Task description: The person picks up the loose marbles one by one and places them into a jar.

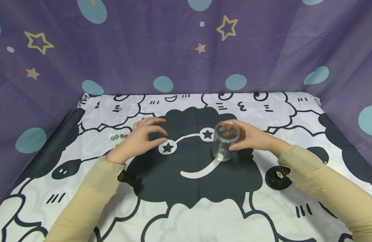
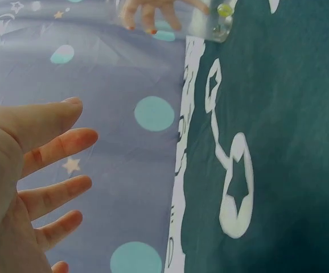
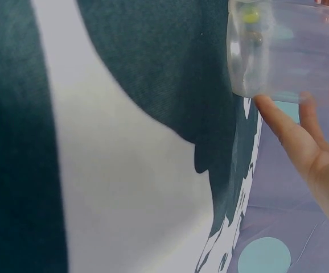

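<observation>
A clear, open-topped jar (image 1: 220, 146) stands upright on the dark part of the patterned cloth. Low inside it lie a yellow-green marble (image 3: 251, 14) and a darker one (image 3: 256, 38). My right hand (image 1: 249, 136) is at the jar's right side, thumb near its wall and fingers spread behind it; in the right wrist view only the fingertips (image 3: 259, 99) meet its edge. On the other side my left hand (image 1: 140, 136) hovers, fingers apart and loosely bent, holding nothing. Several small green and reddish marbles (image 1: 116, 137) lie just beyond that wrist, partly covered by it.
A small blue thing (image 1: 143, 119) shows behind the left fingers. Beside the right sleeve is a black round shape (image 1: 272, 178) with a yellow-green mark, partly covered. The white and black cloth (image 1: 198, 218) ends at a purple curtain (image 1: 174, 60) behind and at both sides.
</observation>
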The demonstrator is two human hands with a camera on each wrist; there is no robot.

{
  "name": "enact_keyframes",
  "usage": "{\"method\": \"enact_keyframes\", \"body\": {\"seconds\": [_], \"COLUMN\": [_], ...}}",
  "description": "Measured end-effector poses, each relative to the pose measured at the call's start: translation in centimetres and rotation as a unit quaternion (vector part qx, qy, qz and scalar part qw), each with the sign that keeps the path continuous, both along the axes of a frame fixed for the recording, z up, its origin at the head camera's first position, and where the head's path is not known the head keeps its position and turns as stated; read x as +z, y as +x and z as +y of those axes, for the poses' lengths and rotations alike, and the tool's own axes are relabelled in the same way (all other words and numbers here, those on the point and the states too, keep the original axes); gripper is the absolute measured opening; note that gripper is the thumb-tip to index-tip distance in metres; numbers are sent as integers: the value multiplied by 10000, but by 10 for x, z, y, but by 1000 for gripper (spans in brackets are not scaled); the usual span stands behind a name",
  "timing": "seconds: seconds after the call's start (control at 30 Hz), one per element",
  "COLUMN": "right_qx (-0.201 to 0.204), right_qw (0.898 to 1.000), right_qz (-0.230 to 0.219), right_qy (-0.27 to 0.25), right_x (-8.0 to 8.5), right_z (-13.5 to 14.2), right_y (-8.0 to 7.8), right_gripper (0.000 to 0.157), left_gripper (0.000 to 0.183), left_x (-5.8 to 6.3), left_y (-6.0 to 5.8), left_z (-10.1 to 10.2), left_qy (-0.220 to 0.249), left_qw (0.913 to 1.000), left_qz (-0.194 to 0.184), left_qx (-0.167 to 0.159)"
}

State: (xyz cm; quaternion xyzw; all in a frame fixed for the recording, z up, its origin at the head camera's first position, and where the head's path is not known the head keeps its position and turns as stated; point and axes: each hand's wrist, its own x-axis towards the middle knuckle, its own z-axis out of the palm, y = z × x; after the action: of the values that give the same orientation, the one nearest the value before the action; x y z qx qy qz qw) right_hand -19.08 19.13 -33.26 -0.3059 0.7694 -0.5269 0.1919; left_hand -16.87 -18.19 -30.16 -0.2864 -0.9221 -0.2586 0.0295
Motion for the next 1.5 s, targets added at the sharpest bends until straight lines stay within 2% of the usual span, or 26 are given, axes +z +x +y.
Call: {"method": "enact_keyframes", "body": {"seconds": [0.2,0.37,0.53,0.77,1.0,1.2,1.3,1.5], "right_qx": [-19,-6,-16,-14,-27,-30,-12,40], "right_qw": [10000,10000,10000,10000,10000,10000,10000,10000], "right_qz": [14,-50,-61,-55,-68,-55,-48,-55], "right_qy": [10,-34,-26,-14,-5,-10,-26,-60], "right_x": [0,-1,-1,0,0,1,1,1], "right_z": [1,0,0,0,0,0,0,0], "right_y": [0,0,0,0,0,1,1,1], "right_gripper": [76,76,76,76,77,77,77,76], "left_gripper": [13,11,11,14,15,22,25,28], "left_x": [9,13,9,2,2,4,-1,-12], "left_y": [-3,-3,-1,3,4,2,0,-4], "left_z": [-11,-29,-48,-75,-98,-117,-125,-135], "left_qy": [-17,-32,-159,-223,-334,-715,-926,-1197], "left_qw": [9998,9991,9974,9942,9919,9866,9836,9802], "left_qz": [16,71,128,-63,-2,-244,-472,-846], "left_qx": [179,412,691,1055,1228,1449,1477,1329]}}
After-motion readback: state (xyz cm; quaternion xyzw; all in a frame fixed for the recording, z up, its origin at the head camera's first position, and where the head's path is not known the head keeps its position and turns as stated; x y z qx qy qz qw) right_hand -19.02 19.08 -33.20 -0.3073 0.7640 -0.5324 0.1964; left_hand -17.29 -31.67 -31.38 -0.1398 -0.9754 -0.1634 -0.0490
